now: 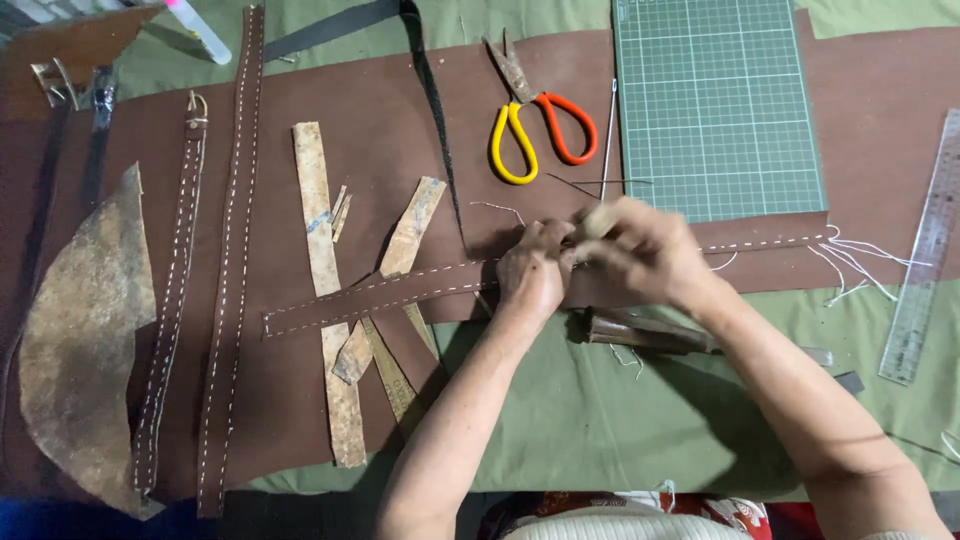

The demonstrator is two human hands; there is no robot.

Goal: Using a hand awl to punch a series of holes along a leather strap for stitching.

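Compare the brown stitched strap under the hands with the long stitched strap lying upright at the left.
The strap under the hands runs roughly sideways across the table; the long strap at the left runs top to bottom. The left hand and right hand press on the first; nothing touches the second. Loose white threads trail off the first's right end; the second shows none. Both are brown leather with white stitching along both edges.

A long brown leather strap (400,290) with white stitching along both edges lies flat across the middle of the frame, slanting slightly up toward the right edge, where loose white thread ends (860,262) trail off it.
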